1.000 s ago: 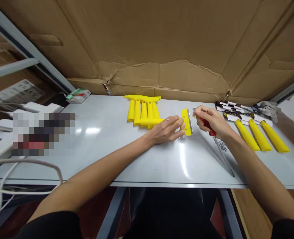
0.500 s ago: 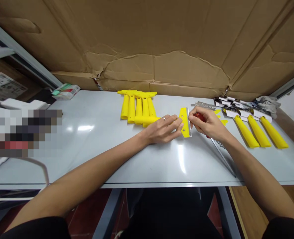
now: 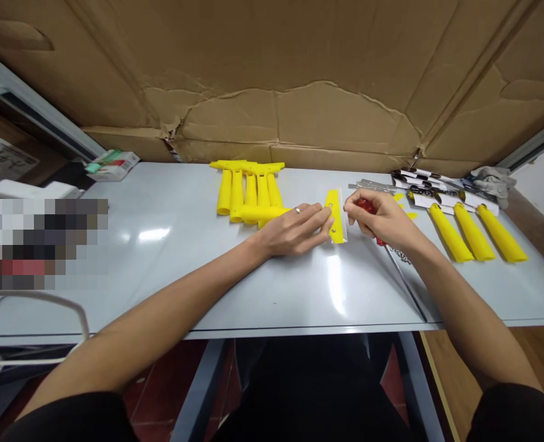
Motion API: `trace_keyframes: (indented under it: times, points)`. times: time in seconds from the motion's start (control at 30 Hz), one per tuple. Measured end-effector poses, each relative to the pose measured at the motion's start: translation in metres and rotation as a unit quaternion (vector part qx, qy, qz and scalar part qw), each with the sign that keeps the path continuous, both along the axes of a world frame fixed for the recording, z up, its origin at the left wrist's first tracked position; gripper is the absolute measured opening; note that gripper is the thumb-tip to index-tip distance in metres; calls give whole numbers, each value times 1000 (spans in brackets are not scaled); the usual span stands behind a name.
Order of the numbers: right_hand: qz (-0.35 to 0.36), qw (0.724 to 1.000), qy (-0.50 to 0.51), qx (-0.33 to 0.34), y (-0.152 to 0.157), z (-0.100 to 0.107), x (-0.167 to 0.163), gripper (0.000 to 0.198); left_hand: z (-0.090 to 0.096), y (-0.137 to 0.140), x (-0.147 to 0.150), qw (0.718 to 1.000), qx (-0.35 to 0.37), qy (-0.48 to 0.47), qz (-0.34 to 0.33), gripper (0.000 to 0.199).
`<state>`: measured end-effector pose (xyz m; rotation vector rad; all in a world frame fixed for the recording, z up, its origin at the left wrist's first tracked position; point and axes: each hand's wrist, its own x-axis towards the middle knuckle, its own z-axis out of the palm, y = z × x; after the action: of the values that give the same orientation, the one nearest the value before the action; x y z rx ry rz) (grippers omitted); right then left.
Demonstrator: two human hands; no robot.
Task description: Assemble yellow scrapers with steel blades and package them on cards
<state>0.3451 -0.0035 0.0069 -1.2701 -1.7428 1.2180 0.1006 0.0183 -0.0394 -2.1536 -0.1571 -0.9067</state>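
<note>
My left hand (image 3: 297, 230) is closed on a yellow scraper (image 3: 336, 216) lying sideways above the table. Its handle points left, and its head, with screws in it, faces right. A thin metal blade (image 3: 344, 215) runs along the head's right edge. Just right of that edge is my right hand (image 3: 379, 216), its thumb and forefinger pinched close beside the blade; what is between them, if anything, is hidden. Tucked in the same hand is a red-handled screwdriver (image 3: 380, 242), its long shaft slanting down toward the table's front edge.
Several yellow scraper handles (image 3: 250, 190) lie together behind my left hand. To the right are yellow scrapers with black-and-white sleeves (image 3: 474, 236), metal strips (image 3: 376, 185) and a pile of small screws (image 3: 401, 255). A small box (image 3: 113, 166) stands at back left; cardboard (image 3: 235, 120) lines the back.
My right fingertips have drawn slightly away from the blade's edge. My left hand keeps its hold on the scraper. The whole view has shifted a little.
</note>
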Motion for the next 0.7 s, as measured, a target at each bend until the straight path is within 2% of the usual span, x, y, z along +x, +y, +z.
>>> trace_keyframes:
  times: [0.17,0.23,0.3,0.47,0.57,0.63,0.7]
  points:
    - [-181,982,10,62,19,10,48,33,-2,0,-3,1000,-17,-14,13,18]
    - [-214,973,-31,86,19,17,71,31,-4,0,-4,999,-32,-14,21,18]
    - [-221,965,-113,87,13,25,87,29,-7,1,-4,999,-36,-11,38,18]
    - [-154,921,-354,53,1,35,95,35,-9,1,-1,999,-7,9,53,19]
    - [-71,903,-423,-11,0,35,91,33,-8,1,1,998,20,16,60,16]
    - [-5,883,-463,-72,-1,35,90,30,-8,1,1,998,26,14,64,15]
    - [35,862,-494,-107,-3,34,89,28,-10,2,1,998,26,12,61,13]
